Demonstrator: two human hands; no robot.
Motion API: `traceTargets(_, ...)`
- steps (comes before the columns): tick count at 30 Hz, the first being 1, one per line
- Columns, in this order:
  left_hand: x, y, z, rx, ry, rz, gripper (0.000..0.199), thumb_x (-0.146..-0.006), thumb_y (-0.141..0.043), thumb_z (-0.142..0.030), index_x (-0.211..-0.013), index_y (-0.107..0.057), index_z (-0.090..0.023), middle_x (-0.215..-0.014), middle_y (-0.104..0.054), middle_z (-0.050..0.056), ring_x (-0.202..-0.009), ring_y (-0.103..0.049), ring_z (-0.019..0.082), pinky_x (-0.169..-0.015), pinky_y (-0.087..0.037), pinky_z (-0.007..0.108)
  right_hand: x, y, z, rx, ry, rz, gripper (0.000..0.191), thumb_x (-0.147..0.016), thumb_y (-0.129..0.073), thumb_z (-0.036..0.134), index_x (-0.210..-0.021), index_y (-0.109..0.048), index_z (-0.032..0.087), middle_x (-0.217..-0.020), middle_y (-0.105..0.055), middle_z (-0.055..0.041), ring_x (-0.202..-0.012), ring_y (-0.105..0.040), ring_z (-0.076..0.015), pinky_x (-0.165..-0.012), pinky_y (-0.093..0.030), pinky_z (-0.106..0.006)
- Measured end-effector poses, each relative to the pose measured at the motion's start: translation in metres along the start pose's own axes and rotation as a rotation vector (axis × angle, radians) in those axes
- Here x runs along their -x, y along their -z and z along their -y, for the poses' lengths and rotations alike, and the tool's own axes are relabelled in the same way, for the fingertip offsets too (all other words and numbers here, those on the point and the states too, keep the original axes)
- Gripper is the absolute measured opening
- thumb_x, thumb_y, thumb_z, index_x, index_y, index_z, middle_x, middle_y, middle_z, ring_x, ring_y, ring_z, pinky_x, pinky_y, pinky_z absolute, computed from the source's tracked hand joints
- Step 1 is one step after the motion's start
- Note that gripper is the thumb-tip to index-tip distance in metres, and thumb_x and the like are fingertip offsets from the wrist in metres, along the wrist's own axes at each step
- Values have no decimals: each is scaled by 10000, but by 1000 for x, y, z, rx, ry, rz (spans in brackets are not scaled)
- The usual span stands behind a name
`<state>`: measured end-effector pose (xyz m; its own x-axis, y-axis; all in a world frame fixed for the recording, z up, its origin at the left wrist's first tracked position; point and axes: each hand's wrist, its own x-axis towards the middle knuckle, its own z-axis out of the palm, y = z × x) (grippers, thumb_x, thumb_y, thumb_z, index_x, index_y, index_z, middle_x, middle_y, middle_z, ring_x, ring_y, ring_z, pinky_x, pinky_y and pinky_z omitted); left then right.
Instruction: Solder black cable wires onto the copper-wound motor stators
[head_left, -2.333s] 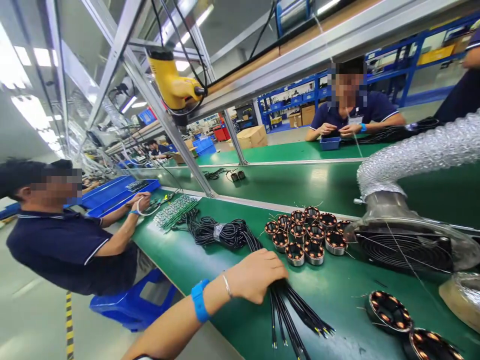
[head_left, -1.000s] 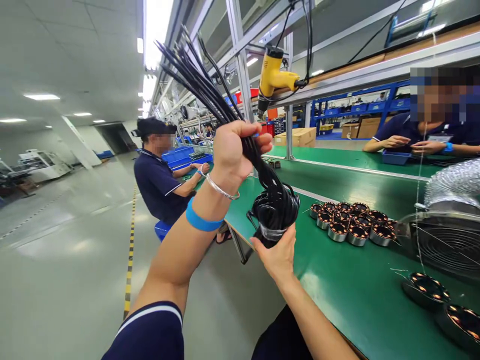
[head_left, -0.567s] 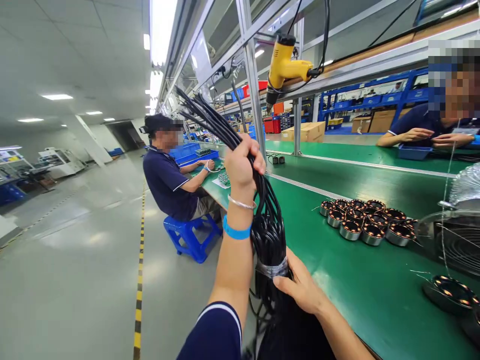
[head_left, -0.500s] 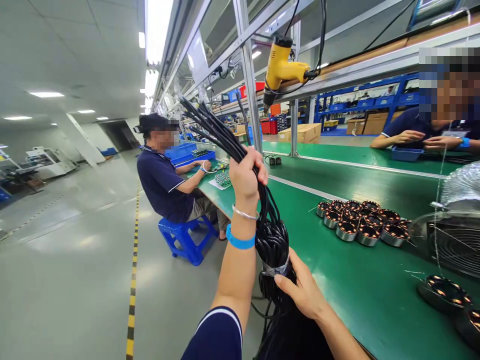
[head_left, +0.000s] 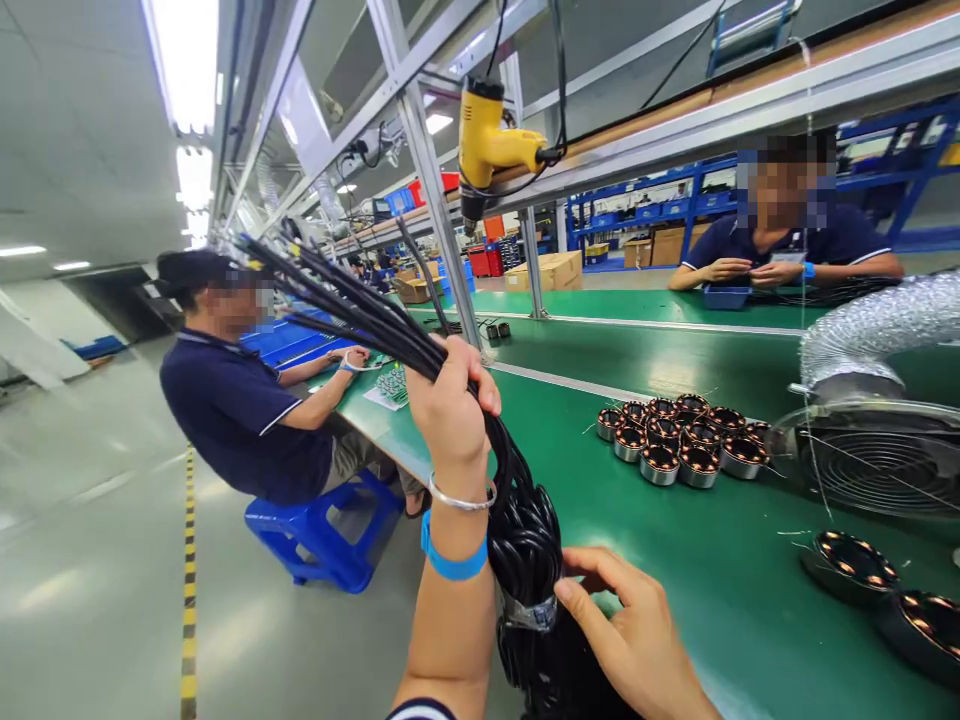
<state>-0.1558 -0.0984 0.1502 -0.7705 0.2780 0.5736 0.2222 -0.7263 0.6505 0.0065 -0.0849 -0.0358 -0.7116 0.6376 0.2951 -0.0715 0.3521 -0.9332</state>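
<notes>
My left hand (head_left: 450,405) is closed around the upper part of a bundle of black cables (head_left: 529,530), whose loose ends fan out to the upper left. Below that fist the cables fold into thick loops, bound by a band of clear tape (head_left: 531,612). My right hand (head_left: 630,625) is at the right side of this band, thumb and forefinger apart, with the thumb tip close to the tape's edge; whether it touches cannot be made out. The lower cables hang down in front of dark cloth.
On the green workbench (head_left: 600,470) stand several copper-wound motor stators (head_left: 664,435), with two more near a fan (head_left: 870,465). A yellow heat gun (head_left: 487,145) hangs from the frame. One person sits left on a blue stool (head_left: 322,525); another person (head_left: 795,235) sits across.
The view has turned right, so the bench things appear further left. My right hand has loosened from the taped band and drawn back to the right. The left hand keeps its grip.
</notes>
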Motion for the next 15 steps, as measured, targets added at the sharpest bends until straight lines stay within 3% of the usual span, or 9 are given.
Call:
traceTargets(6,8,-3,13,-54,43,-1,309,-771,-742,-285,-721,-446,-214,-552,-479,-102,-324,-428,53,-304,-335,169,-1,11,5,203,-47,135,227,-886,-494,337,-937,-686,226,-903,-730,-42,-796,-678,-203,-717,-521,-307)
traceTargets(11,15,-8,21,-100,54,14,292,-782,-738,-296,-758,-457,-219,-564,-486,-106,-331,-430,49,-310,-334,160,-4,5,5,262,-181,107,108,-792,-521,199,-730,-605,225,-623,-655,11,-564,-615,-161,-522,-402,-248)
traceTargets(15,19,-9,18,-139,30,3,271,-800,-719,-260,-755,-456,-218,-567,-482,-102,-341,-432,50,-317,-344,159,-6,-2,6,310,-230,100,178,-699,-521,52,-628,-506,214,-531,-558,40,-517,-525,-140,-524,-308,-246)
